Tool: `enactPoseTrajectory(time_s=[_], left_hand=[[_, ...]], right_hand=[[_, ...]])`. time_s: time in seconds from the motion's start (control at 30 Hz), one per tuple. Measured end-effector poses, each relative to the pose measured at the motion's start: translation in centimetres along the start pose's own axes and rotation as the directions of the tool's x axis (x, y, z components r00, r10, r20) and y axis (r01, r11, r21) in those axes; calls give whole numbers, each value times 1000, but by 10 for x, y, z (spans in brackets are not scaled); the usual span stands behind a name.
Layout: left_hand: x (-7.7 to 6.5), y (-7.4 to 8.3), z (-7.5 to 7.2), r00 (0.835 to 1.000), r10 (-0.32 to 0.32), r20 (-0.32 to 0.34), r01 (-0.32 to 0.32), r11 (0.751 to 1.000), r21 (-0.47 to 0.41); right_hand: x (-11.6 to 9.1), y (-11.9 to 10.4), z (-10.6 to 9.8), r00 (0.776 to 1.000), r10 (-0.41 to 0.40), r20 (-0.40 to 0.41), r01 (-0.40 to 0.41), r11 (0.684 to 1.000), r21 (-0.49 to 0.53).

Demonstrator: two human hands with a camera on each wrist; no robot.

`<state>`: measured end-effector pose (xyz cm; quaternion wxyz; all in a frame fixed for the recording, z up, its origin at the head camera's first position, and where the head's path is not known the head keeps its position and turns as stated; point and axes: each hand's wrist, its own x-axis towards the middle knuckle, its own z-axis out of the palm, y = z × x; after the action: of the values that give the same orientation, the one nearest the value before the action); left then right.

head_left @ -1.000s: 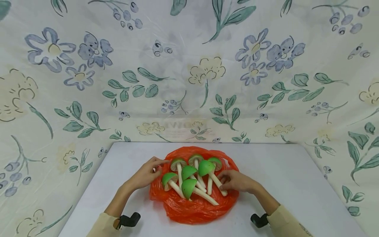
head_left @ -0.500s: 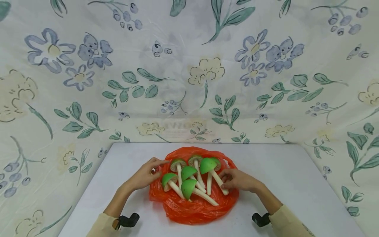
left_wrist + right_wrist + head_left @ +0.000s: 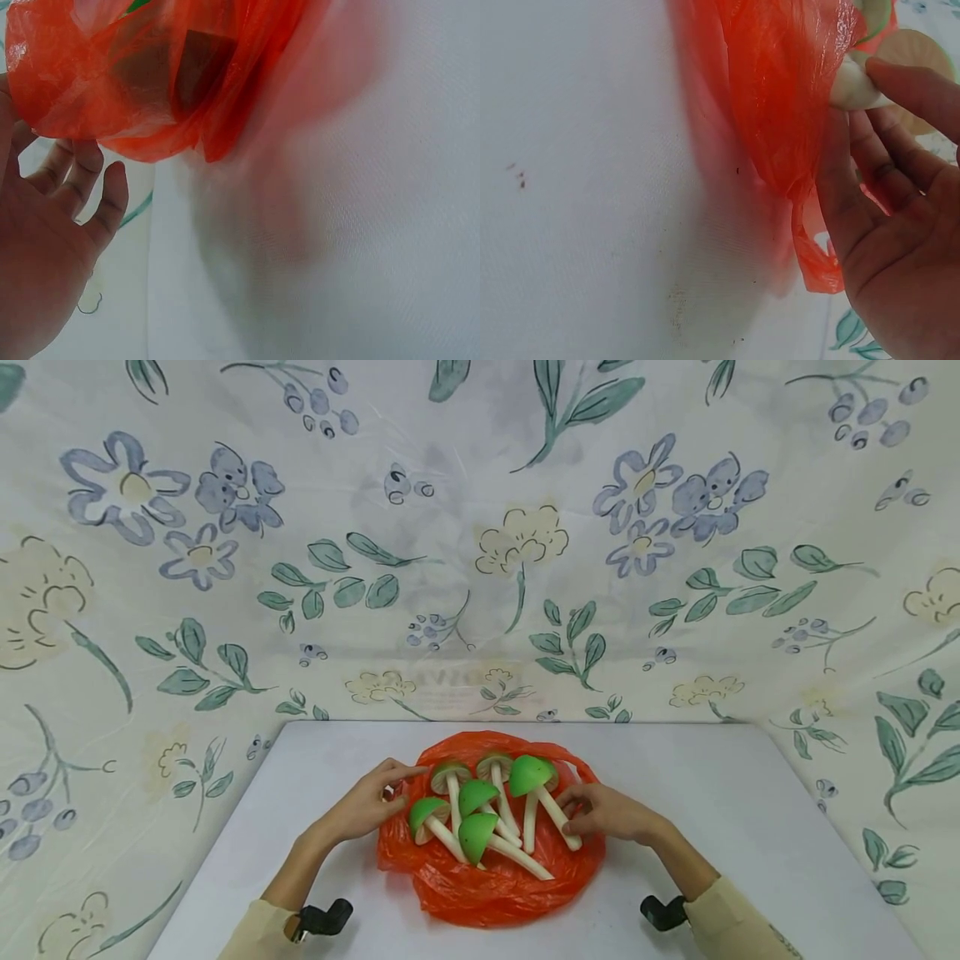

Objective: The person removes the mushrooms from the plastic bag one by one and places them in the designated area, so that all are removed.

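Floral-patterned sheeting (image 3: 442,539) rises behind a white table (image 3: 690,802).

Red bag (image 3: 495,903): thin crumpled plastic, mouth spread, lower center of frame, on tabletop (image 3: 690,777). Left rim touched by left hand (image 3: 367,803).

Mushrooms (image 3: 477,839): seven visible, domed green caps, pale stems, loosely piled in bag mouth. Two rear caps show tan undersides. Stems point downward or lower right. Rightmost mushroom (image 3: 533,775): stem end pinched by right hand (image 3: 606,812); cap partly covers another behind.
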<state>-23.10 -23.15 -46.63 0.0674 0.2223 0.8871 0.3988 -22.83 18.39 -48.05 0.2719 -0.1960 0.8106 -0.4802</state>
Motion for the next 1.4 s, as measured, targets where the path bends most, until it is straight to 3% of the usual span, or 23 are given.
enactPoseTrajectory(time_s=[0.87,1.4], left_hand=[[-1,-3,1,1000,1,9,-1,1000,-13],[0,-7,2,1000,29,-5,-29,1000,-5]], right_hand=[[-6,-6,-7,998,-33,-53,29,996,-81],[-12,-2,-19,971,-20,-237,-4,995,-100]])
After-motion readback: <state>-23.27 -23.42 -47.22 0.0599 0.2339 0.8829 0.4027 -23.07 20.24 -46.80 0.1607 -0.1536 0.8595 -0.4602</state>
